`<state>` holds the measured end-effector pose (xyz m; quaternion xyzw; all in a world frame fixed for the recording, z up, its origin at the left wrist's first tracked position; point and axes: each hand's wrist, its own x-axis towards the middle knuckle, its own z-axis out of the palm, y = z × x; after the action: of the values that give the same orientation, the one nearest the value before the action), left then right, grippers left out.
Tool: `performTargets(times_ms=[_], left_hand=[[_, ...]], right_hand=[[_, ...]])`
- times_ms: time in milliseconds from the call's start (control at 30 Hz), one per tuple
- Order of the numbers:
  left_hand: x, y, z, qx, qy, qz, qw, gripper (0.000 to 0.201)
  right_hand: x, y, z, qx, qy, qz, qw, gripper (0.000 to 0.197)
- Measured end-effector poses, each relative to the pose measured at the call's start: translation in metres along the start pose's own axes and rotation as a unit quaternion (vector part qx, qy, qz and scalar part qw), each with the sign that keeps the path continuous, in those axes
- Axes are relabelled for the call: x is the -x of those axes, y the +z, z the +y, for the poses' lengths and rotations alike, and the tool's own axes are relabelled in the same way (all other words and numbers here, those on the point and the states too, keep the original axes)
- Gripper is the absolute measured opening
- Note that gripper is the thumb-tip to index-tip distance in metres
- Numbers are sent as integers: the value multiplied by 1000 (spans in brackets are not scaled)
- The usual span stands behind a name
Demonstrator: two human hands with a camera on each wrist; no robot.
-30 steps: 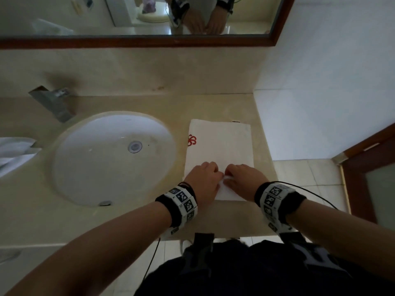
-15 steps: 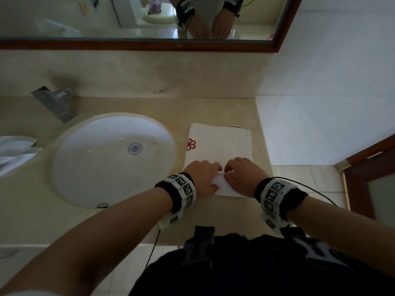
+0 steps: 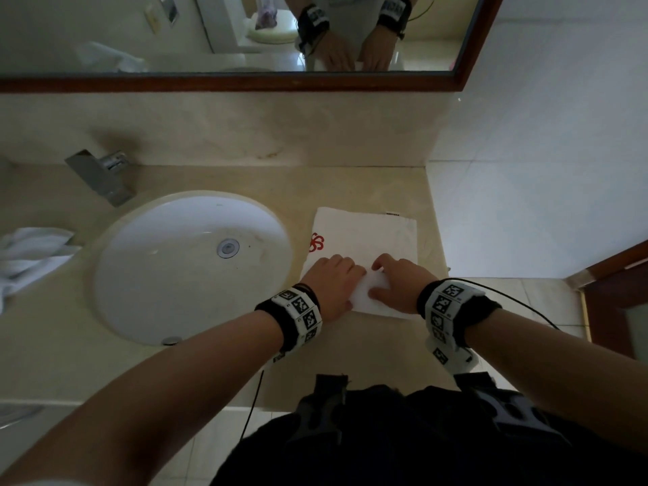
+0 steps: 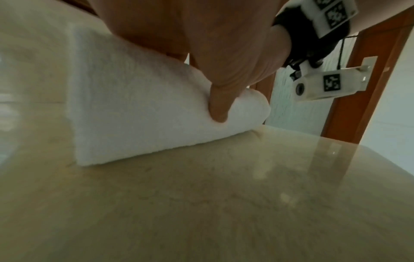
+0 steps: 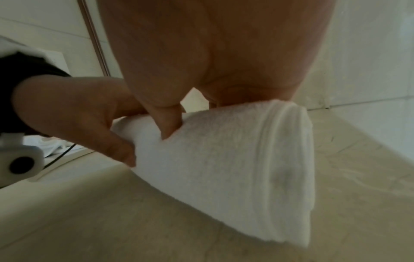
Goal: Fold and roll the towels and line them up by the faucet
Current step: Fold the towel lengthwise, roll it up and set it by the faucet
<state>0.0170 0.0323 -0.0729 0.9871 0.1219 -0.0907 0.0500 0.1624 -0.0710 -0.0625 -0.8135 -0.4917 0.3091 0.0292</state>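
Observation:
A white folded towel point(image 3: 364, 236) with a red logo lies flat on the counter to the right of the sink point(image 3: 115, 282). Its near end is rolled up into a thick roll point(image 4: 139, 115). My left hand point(image 3: 340, 280) grips the roll's left part, thumb pressed into its near side. My right hand point(image 3: 394, 280) grips the right part of the roll point(image 5: 235, 159), fingers curled over the top and thumb dug into the cloth. The metal faucet point(image 3: 101, 177) stands at the back left of the sink.
More white towels point(image 3: 28, 254) lie crumpled on the counter left of the sink. A mirror point(image 3: 228, 36) hangs above the backsplash. The counter ends just right of the towel at a tiled wall point(image 3: 526, 205); a wooden door point(image 3: 617, 292) is at far right.
Both hands have rolled the towel's near end a little farther away from me; the roll is thicker and the flat part shorter.

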Motion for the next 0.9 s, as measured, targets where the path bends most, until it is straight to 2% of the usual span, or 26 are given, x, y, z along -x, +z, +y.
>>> performTargets(times_ms=[133, 233, 300, 467, 600, 667, 767, 833, 900], left_hand=[[-13, -5, -6, 16, -16, -15, 1000, 49], [-20, -7, -10, 21, -32, -1, 999, 46], [-22, -7, -10, 7, -41, 14, 999, 45], [-24, -6, -5, 22, -44, 27, 998, 63], [-29, -8, -6, -22, -43, 22, 999, 52], [-32, -10, -8, -7, -60, 36, 998, 46], [-36, -10, -13, -7, -64, 52, 997, 35], [-40, -12, -16, -11, -62, 49, 997, 32], [-45, -16, -19, 5, -72, 52, 996, 35]], right_hand=[[3, 2, 0, 38, -52, 69, 996, 59], [5, 4, 3, 98, -74, 80, 989, 74], [1, 3, 3, 109, -67, 84, 988, 68], [-13, -9, 0, 117, -60, 52, 990, 47], [-21, -19, -1, 82, -19, 23, 996, 58], [-22, -20, -2, 73, -15, 52, 996, 61], [-22, -14, -1, 123, -64, 121, 983, 64], [-24, -11, -2, 166, -73, 134, 974, 66], [-28, -11, -3, 165, -59, 136, 975, 62]])
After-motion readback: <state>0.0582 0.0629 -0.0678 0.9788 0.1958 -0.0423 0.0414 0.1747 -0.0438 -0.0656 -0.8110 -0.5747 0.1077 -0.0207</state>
